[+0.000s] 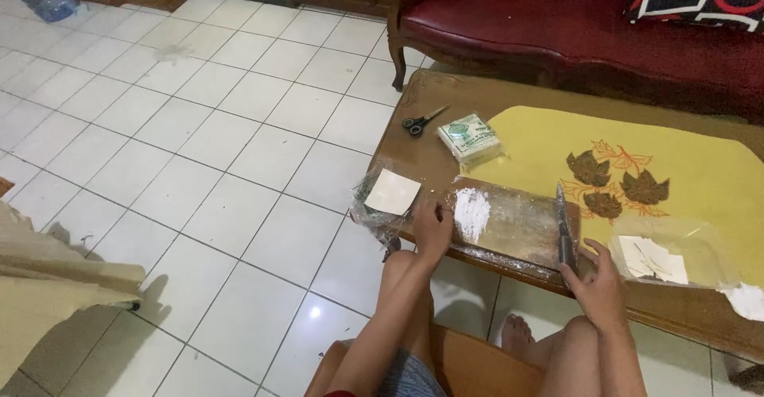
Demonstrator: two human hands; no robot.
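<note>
1. The left hand rests on the near left end of a worn rectangular wooden cutting board, fingers curled loosely against its edge. It holds nothing that can be made out.
2. The right hand lies at the board's right end, beside the dark handle of a long-bladed knife. The fingers touch or nearly touch the handle, but whether they close around it cannot be told.
3. The knife lies along the board's right edge, blade pointing away from the person.
4. A smear of white powder covers the left part of the board, near the left hand; specks of it dust the rest.
5. The board sits at the front edge of a low brown wooden table, partly on a yellow plastic mat printed with brown leaves.
6. Left of the board, a crumpled clear plastic wrapper holds a pale cream square sheet lying on top of it.
7. Right of the knife, a second clear plastic bag holds torn white sheet pieces.
8. Further back, a sealed clear packet of stacked white square sheets with a green label sits at the mat's left edge.
9. Black-handled scissors lie closed just left of that packet.
</note>
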